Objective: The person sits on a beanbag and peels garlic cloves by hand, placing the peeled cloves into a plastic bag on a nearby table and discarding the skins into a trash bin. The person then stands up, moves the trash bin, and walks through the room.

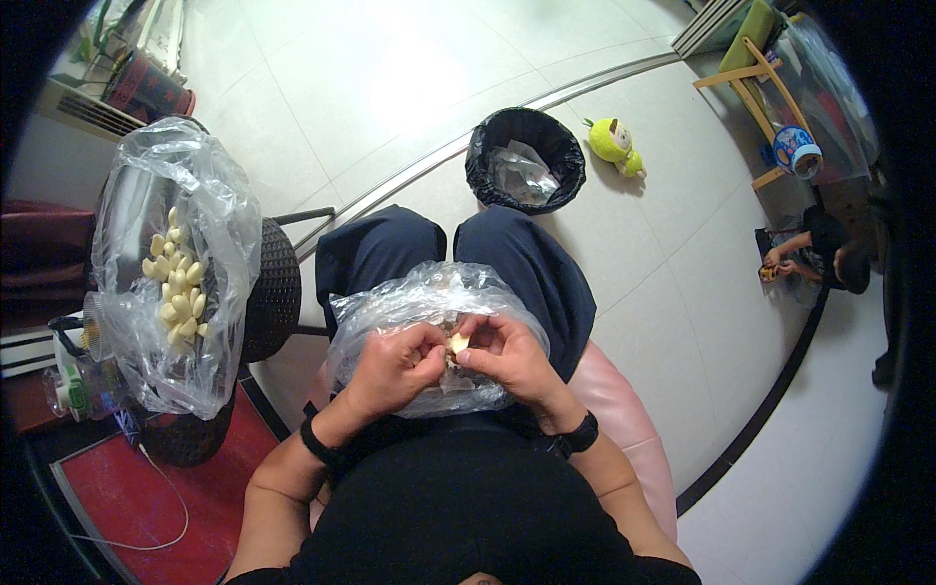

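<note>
A pale peeled-looking garlic clove (459, 342) sits between the thumb and fingers of my right hand (508, 358). My left hand (402, 365) is right beside it, its thumb and fingertips drawn together at the clove's left edge. Whatever those left fingertips may pinch is hidden. Both hands are above a clear plastic bag (431, 289) spread open on my lap. Papery skins and brownish bits show inside the bag, partly covered by my hands. To my left, many peeled garlic cloves (179, 292) lie in a heap on another clear plastic bag (219, 197).
The left bag rests on a dark woven stool (274, 292). Beyond my knees stands a bin (479, 175) lined with black plastic, near a green plush toy (614, 146). A white cable (183, 504) crosses the red mat (139, 504). Far right, another person (819, 252) holds a small yellow object.
</note>
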Demonstrator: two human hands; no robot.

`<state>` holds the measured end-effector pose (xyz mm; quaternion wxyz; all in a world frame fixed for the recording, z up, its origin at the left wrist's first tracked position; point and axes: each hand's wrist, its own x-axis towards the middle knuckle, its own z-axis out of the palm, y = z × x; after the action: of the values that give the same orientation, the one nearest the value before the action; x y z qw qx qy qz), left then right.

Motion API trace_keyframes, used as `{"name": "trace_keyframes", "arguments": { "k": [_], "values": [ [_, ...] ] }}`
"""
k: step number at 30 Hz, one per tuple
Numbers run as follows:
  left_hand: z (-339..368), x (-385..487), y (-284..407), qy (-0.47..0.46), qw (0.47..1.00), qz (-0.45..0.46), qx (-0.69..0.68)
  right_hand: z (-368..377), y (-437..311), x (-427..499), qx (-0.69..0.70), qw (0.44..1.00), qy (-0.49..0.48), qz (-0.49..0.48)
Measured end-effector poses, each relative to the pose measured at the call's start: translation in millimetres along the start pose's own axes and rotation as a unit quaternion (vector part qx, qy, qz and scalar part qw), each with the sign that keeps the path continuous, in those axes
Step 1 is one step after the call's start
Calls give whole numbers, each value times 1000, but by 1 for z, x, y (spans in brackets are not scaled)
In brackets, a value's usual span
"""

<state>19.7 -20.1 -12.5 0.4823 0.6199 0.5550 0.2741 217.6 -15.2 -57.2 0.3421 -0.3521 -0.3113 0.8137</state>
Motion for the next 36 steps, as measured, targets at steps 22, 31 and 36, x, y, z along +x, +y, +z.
{"name": "trace_keyframes", "arguments": {
  "k": [22,31,36],
  "values": [
    [-12,2,-11,83,995,-51,-30,-4,-9,-2,68,997,-26,39],
    [-9,0,-16,49,992,-10,113,2,-25,-6,133,987,-62,70],
    [-6,-1,-14,32,995,6,95,6,-27,-5,143,984,-72,79]
  ]
}}
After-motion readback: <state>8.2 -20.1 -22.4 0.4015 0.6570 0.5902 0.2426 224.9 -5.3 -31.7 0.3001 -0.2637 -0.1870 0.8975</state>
